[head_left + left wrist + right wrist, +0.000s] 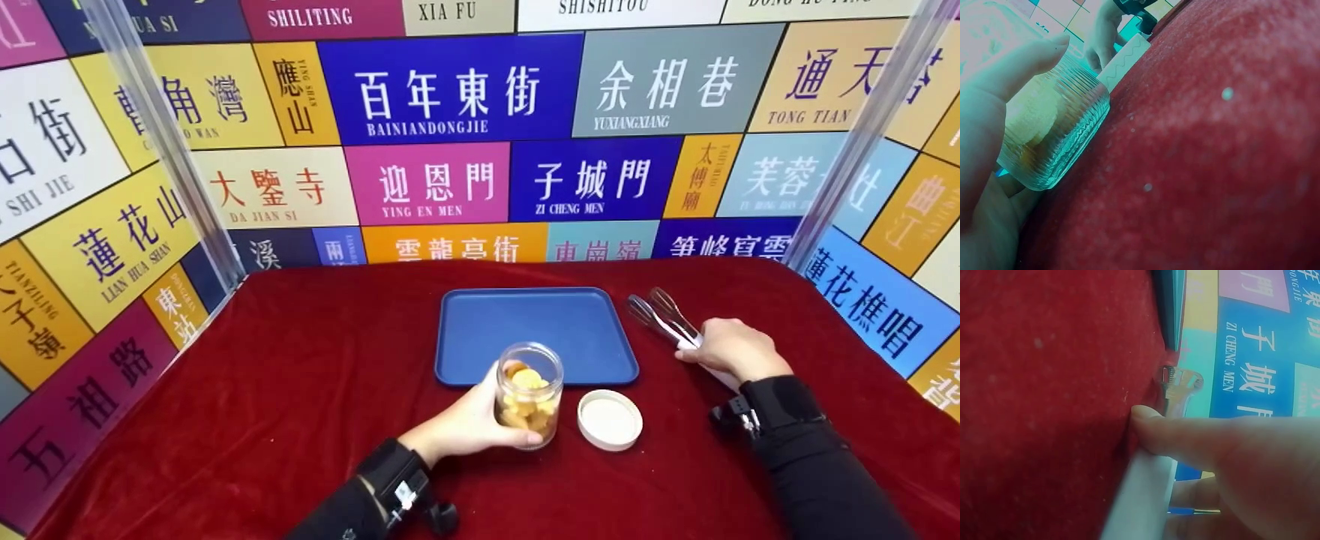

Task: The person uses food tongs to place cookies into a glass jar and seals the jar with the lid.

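My left hand grips an open clear jar from its left side, thumb across the front. Yellow and brown biscuit-like pieces fill much of it. In the left wrist view the ribbed jar base is right at the red cloth. Off to the right, my right hand pinches the white handle of metal tongs, whose two slotted heads point away, toward the back left. The right wrist view shows the thumb along the white handle of the tongs, low over the cloth.
A blue tray lies behind the jar, partly overlapped by it in the head view. Between the hands, a round white lid rests on the red cloth. Panels printed with place names and clear posts stand behind and beside the table.
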Demonstrator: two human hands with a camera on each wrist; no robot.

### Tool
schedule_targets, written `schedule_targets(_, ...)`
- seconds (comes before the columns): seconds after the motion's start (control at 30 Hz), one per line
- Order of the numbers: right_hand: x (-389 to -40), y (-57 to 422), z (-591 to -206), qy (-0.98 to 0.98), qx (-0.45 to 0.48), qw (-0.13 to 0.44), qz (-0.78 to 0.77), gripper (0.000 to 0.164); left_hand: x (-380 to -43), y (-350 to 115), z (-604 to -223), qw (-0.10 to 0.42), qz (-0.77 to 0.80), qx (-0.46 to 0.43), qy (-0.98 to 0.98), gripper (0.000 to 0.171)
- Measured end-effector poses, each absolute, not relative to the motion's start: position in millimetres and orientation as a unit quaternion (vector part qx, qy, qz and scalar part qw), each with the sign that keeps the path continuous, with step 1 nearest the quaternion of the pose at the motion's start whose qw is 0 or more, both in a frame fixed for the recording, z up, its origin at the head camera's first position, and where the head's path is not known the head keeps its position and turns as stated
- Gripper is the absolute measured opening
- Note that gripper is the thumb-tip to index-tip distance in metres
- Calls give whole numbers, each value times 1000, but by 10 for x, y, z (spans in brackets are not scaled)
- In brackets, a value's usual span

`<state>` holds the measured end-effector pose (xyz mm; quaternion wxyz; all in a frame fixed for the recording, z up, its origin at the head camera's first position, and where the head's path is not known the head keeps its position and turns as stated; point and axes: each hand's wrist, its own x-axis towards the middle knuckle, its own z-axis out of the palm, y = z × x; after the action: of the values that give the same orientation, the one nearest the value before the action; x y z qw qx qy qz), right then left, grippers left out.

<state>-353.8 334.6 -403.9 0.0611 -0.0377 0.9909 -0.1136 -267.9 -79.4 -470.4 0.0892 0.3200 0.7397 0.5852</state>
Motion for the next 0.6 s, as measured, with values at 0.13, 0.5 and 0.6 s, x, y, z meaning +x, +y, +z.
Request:
schedule_targets(0.13, -3532, 3347, -3944, 992, -34, 44, -113, 62, -2681, -797, -4705, 88, 583, 320, 742, 104)
schedule_targets(0.5, -3101, 2707, -3425, 948, -272, 9, -162, 44, -2684, -796, -4698, 91, 587, 322, 737, 106)
schedule_targets(0.6, -2905, 2451, -3425, 931, -333, 65, -134, 55, -2680, -793, -4711, 90, 587, 322, 737, 106)
